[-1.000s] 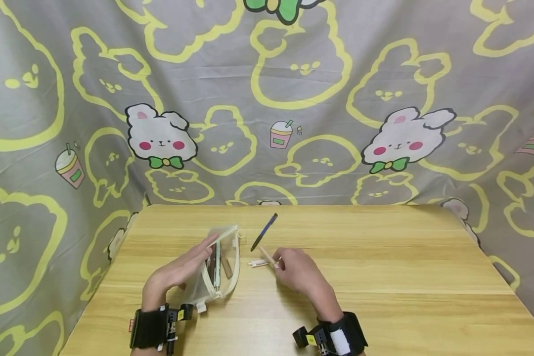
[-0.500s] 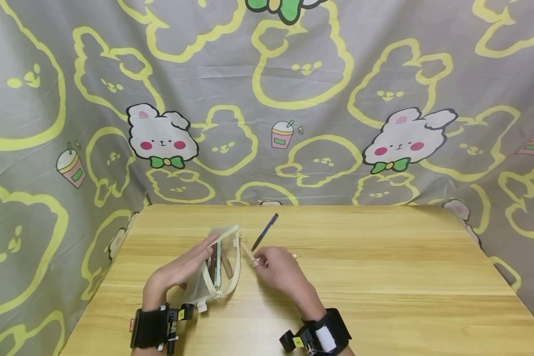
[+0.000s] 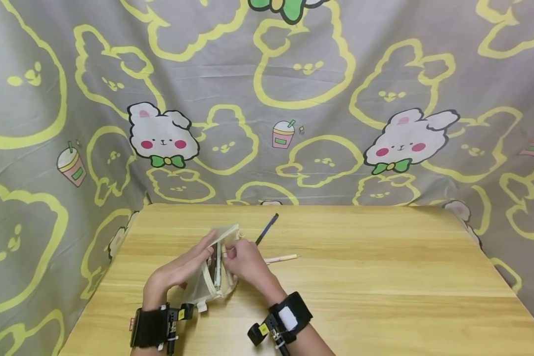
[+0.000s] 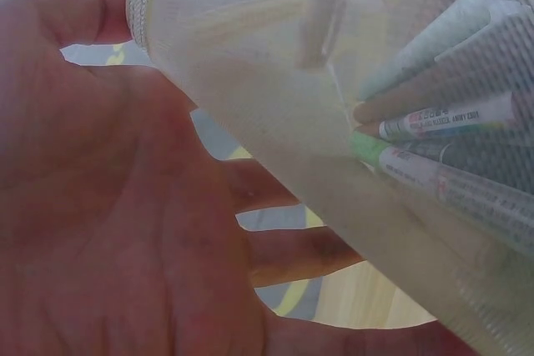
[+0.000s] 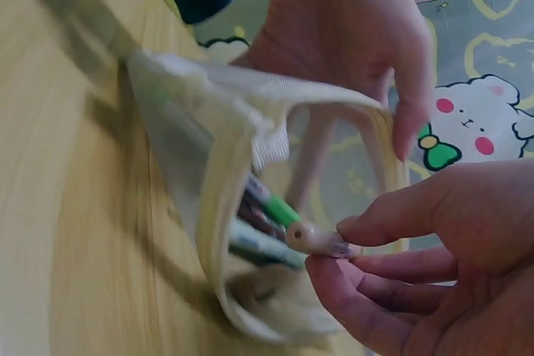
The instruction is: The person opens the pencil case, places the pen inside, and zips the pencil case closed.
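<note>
A translucent cream zip pencil pouch (image 3: 195, 289) stands on the table with its mouth open to the right. My left hand (image 3: 182, 267) holds it by the far-left rim, thumb on the zipper edge and fingers along the outer wall. My right hand (image 3: 249, 264) is at the mouth, pinching a pale beige pen (image 5: 315, 240) between thumb and fingertips, its near end pointing out of the opening. Inside the pouch lie several pens, among them a green-ended marker (image 4: 417, 172) and a pale green pen (image 3: 218, 264).
A blue pen (image 3: 268, 227) lies on the wooden table (image 3: 382, 277) behind my right hand. To the right of that hand lies a cream pen (image 3: 286, 258). A patterned grey curtain (image 3: 231, 74) hangs behind and beside the table.
My right hand has carried the beige pen leftward from the table into the pouch's mouth, and the cream pen shows again behind it. My left hand and the pouch have stayed put.
</note>
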